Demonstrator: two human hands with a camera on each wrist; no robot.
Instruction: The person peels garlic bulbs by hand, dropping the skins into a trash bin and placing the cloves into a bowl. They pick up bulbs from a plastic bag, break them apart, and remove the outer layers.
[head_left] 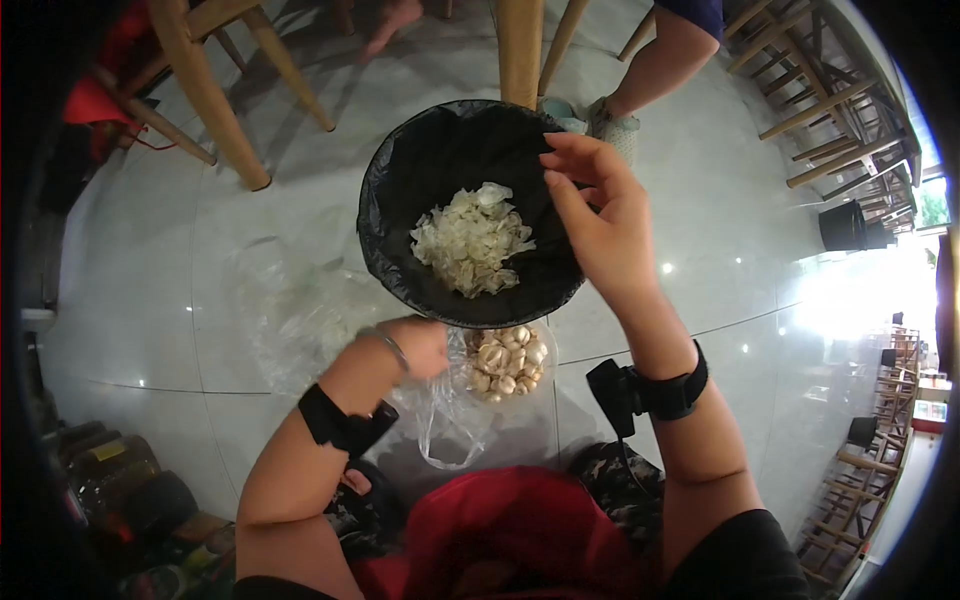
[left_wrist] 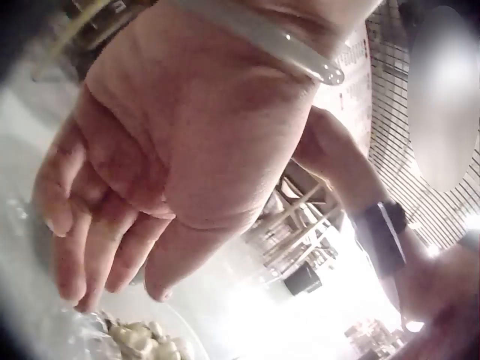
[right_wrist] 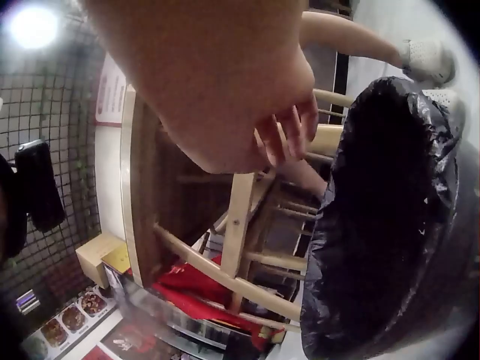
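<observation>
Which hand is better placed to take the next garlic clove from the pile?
Probably the left. The left hand is low and right beside the garlic cloves, with relaxed fingers. The right hand is raised over the black bin, farther from them.

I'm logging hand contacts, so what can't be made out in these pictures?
- Right hand: head view, curled fingers too small to show any pinched skin above the black-lined round bin; right wrist view blurred.
- Left hand: head view, its own back hides the fingertips by the clear bag of peeled garlic cloves; contact unclear in the left wrist view.
- Pale garlic skins: right wrist view, lost in the dark bin interior.
</observation>
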